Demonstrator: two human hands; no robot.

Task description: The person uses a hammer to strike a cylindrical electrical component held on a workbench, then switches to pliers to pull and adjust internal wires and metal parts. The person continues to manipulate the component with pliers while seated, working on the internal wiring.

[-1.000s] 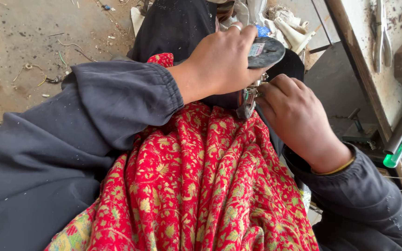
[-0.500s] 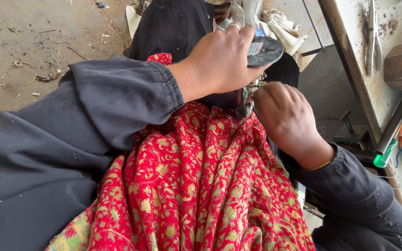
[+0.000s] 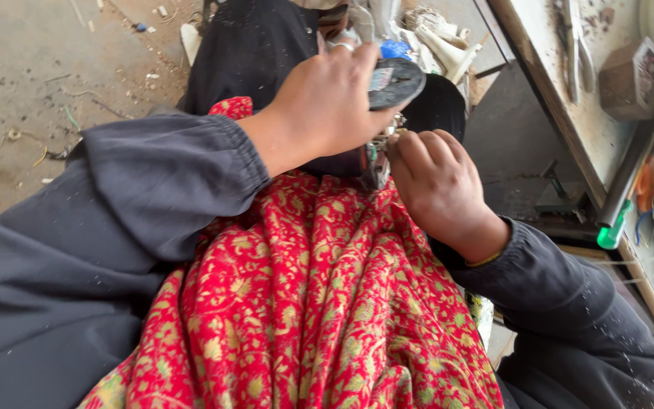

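My left hand (image 3: 327,98) grips a small device with a dark round disc-shaped top (image 3: 397,82) and holds it over my lap. My right hand (image 3: 437,182) is closed just below and to the right of it, fingertips pinched on the metal parts (image 3: 376,155) under the disc. What sits between those fingers is too small to make out. A red cloth with a gold floral pattern (image 3: 304,303) covers my lap beneath both hands. Both arms wear dark sleeves.
A dusty concrete floor (image 3: 47,68) with scattered debris lies to the left. On the right runs a worn workbench edge (image 3: 562,98) carrying a brown block (image 3: 630,79), a green-tipped tool (image 3: 615,227) and other small tools. White scraps (image 3: 433,34) lie beyond my hands.
The view has shifted slightly; both hands stay on the device, the right hand's fingers working a little closer under the disc.
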